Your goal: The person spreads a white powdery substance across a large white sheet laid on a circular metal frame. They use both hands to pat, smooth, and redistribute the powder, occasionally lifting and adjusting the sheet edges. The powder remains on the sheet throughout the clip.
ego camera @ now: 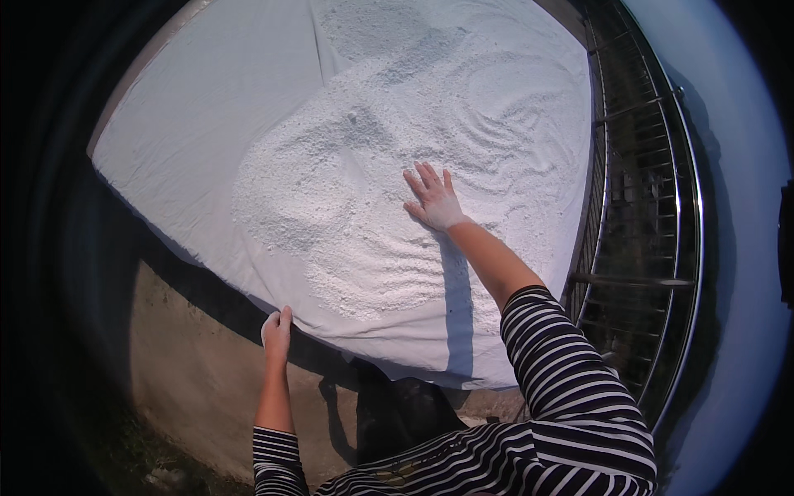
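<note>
A layer of white crumbly powder (298, 186) lies spread over a white cloth (180, 118) on a raised surface in front of me. My right hand (436, 201) rests palm down on the powder, its fingers apart, and white dust coats its back and wrist. Wavy ridges run through the powder below and to the right of that hand. At the near edge of the cloth, my left hand (276, 328) is closed around the hem, with the thumb on top. The fingers beneath the hem are hidden.
A metal railing (673, 217) runs along the right side, close to the cloth's edge. Concrete floor (192, 359) shows below the raised surface at the left, partly in its shadow. Deep folds cross the cloth near its front edge.
</note>
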Motion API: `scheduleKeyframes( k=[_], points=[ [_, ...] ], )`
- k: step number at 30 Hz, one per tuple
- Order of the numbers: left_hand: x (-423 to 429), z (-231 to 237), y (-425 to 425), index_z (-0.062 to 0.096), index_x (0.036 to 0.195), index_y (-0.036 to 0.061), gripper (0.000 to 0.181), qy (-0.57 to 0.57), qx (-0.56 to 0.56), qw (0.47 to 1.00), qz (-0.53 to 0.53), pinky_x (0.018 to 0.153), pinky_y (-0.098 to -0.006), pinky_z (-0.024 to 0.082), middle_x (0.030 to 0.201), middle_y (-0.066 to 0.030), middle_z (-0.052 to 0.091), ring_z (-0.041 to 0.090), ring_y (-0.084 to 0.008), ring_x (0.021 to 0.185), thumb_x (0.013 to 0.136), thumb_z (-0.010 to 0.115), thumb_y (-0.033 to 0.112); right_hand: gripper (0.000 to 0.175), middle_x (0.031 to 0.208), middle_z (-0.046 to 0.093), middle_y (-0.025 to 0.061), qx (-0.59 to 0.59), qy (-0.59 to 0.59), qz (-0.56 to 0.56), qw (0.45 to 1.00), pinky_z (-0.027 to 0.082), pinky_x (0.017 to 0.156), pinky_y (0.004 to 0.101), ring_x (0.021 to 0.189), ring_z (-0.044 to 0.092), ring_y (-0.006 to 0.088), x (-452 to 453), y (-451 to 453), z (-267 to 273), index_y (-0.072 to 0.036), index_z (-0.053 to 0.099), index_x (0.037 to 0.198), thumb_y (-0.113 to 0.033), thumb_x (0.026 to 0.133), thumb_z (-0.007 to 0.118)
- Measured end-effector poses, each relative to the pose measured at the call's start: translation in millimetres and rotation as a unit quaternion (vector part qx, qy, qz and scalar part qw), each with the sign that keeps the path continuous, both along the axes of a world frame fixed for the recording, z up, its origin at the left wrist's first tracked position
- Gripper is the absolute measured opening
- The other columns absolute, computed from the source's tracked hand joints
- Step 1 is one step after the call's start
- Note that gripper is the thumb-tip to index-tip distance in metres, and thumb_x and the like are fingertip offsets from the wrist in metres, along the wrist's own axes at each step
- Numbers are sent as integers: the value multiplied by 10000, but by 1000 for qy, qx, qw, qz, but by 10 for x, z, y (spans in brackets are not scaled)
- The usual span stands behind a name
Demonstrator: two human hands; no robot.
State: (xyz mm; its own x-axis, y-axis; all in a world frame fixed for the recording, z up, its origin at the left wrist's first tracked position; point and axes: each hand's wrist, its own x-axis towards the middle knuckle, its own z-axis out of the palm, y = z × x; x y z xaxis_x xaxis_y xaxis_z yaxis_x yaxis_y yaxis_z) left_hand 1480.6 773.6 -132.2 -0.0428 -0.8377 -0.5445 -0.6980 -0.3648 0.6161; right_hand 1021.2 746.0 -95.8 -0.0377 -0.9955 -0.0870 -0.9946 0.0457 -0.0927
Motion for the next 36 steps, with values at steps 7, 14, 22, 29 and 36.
scheduleKeyframes(
  k=[7,14,22,29,36],
  points=[
    [-197,155,156,663,757,-70,415,111,162,980,-30,614,-315,440,684,-69,636,564,-151,626,794,727,338,652,1542,199,114,-83,-37,-85,992,97,1104,611,1438,114,335,601,154,139,-224,284,1477,-439,904,508],
    [-116,189,160,659,703,-55,374,91,141,980,-108,611,-361,442,627,-149,637,589,-208,587,788,719,304,685,1525,185,196,-51,-120,-239,962,92,1095,617,1424,121,387,1333,743,176,-93,259,1467,-306,880,542],
    [-87,364,104,631,666,-63,420,40,91,981,-167,616,-399,457,627,-209,601,591,-281,578,794,717,328,654,1511,196,214,30,-121,-307,943,128,1094,601,1410,171,375,1436,1399,319,-27,278,1446,-308,907,522],
    [-89,310,-92,672,719,-46,442,-104,222,927,-284,660,-389,481,675,-218,635,647,-304,657,801,690,388,644,1526,188,194,9,-106,-338,935,108,1107,575,1424,152,353,1439,1163,344,-81,298,1461,-336,910,515],
    [325,375,-599,709,848,7,247,47,283,927,-241,662,-316,512,746,-127,682,653,-212,673,802,637,238,638,1548,160,150,-62,-30,-420,905,113,1115,545,1439,116,304,519,-171,198,-148,243,1492,-410,946,445]
  ],
)
